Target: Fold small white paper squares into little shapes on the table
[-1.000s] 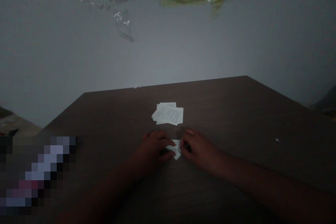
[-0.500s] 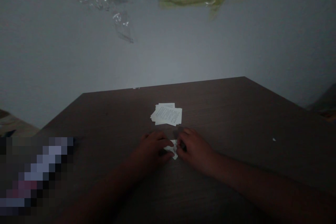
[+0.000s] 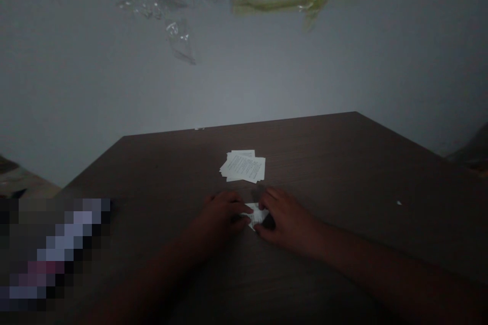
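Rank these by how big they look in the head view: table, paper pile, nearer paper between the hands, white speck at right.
1. Table
2. Paper pile
3. Nearer paper, partly hidden, so judged by its visible part
4. White speck

The table top point(image 3: 305, 157) looks to me like wood or a wood-look laminate, finely grained, smooth and close to matt. I make out a pile of printed paper sheets point(image 3: 244, 167), flat and matt, and a small printed slip point(image 3: 257, 215) that also reads as matt paper. To my eye the wall point(image 3: 247, 86) is painted, smooth and dull. The clear tape point(image 3: 181, 35) looks like glossy, wrinkled plastic with bright glints; the yellowish tape point(image 3: 267, 3) shines along its creases.
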`<state>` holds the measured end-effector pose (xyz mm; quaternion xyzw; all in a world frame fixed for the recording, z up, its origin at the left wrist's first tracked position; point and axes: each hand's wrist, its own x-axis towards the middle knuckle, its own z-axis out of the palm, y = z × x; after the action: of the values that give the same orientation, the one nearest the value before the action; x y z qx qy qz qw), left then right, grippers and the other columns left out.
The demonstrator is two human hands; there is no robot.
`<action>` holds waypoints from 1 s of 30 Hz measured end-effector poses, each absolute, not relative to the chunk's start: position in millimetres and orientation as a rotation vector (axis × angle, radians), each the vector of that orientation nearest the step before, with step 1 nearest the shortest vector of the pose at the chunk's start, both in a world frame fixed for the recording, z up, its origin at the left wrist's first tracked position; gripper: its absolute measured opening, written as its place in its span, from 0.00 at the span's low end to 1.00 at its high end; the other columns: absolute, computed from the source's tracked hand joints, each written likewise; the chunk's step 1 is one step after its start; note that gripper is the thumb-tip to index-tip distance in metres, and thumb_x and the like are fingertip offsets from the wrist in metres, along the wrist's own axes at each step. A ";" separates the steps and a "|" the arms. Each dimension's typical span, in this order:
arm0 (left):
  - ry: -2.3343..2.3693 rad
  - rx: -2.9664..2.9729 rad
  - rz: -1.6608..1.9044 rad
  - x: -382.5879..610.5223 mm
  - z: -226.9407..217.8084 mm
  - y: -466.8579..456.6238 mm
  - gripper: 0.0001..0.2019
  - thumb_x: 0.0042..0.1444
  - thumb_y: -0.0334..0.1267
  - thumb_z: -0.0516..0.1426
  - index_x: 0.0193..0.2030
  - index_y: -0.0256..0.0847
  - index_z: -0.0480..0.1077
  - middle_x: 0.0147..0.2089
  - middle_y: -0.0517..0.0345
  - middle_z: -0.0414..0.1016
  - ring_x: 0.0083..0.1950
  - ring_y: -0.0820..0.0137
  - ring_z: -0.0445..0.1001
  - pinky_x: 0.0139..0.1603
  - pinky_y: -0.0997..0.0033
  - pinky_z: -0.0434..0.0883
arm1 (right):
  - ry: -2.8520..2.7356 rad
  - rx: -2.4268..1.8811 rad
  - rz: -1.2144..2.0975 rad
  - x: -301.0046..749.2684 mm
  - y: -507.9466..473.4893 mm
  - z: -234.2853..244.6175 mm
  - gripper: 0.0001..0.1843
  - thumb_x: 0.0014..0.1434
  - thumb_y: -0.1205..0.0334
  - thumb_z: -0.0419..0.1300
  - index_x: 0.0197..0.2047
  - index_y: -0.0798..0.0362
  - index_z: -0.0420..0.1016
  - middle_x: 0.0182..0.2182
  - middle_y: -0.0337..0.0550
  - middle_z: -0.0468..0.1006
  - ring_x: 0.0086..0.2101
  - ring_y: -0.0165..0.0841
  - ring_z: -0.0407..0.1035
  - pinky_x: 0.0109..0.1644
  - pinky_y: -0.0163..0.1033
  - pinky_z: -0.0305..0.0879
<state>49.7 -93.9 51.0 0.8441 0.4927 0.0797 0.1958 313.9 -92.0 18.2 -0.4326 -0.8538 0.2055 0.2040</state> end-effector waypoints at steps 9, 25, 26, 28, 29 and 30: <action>1.382 2.279 0.246 44.3 45.6 -78.5 0.16 0.80 0.26 0.69 0.60 0.49 0.97 0.61 0.50 0.94 0.65 0.52 0.90 0.76 0.45 0.83 | -2.385 -1.202 0.524 312.8 -91.5 12.3 0.19 0.68 0.53 0.86 0.53 0.46 0.86 0.56 0.53 0.89 0.60 0.58 0.84 0.68 0.66 0.84; 1.522 2.127 0.426 22.0 30.8 -59.3 0.09 0.70 0.39 0.75 0.55 0.48 0.94 0.64 0.45 0.91 0.70 0.41 0.88 0.75 0.39 0.86 | -2.263 -1.308 0.580 313.8 -79.6 7.9 0.39 0.66 0.46 0.89 0.76 0.44 0.86 0.81 0.63 0.80 0.78 0.71 0.74 0.80 0.80 0.76; 1.524 2.125 0.434 20.2 29.9 -57.9 0.08 0.69 0.39 0.75 0.54 0.48 0.93 0.63 0.46 0.91 0.69 0.42 0.88 0.74 0.40 0.86 | -2.266 -1.318 0.590 313.5 -79.8 8.3 0.39 0.67 0.47 0.88 0.76 0.45 0.86 0.81 0.63 0.80 0.79 0.71 0.74 0.81 0.81 0.76; 1.499 2.108 0.432 16.1 30.7 -55.9 0.08 0.70 0.39 0.73 0.54 0.48 0.91 0.61 0.47 0.91 0.65 0.44 0.89 0.70 0.43 0.87 | -2.279 -1.327 0.606 313.5 -80.3 9.1 0.38 0.67 0.47 0.88 0.74 0.46 0.87 0.80 0.64 0.81 0.79 0.71 0.74 0.81 0.81 0.75; 1.483 2.090 0.426 14.0 32.8 -55.5 0.08 0.70 0.39 0.72 0.54 0.48 0.90 0.60 0.48 0.91 0.63 0.45 0.90 0.69 0.44 0.88 | -2.286 -1.324 0.605 313.7 -80.5 9.3 0.36 0.67 0.48 0.88 0.73 0.46 0.88 0.80 0.64 0.81 0.79 0.71 0.74 0.80 0.81 0.75; 1.475 2.068 0.426 12.1 35.7 -55.7 0.09 0.70 0.38 0.71 0.54 0.47 0.89 0.58 0.49 0.92 0.61 0.46 0.90 0.67 0.46 0.88 | -2.289 -1.315 0.596 314.1 -80.7 9.2 0.35 0.67 0.48 0.88 0.71 0.45 0.88 0.80 0.63 0.81 0.78 0.71 0.74 0.80 0.81 0.76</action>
<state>12.1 -55.7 35.7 0.7710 0.5500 0.1589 0.2790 314.1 -80.7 9.2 -0.4745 -0.8258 0.2150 0.2159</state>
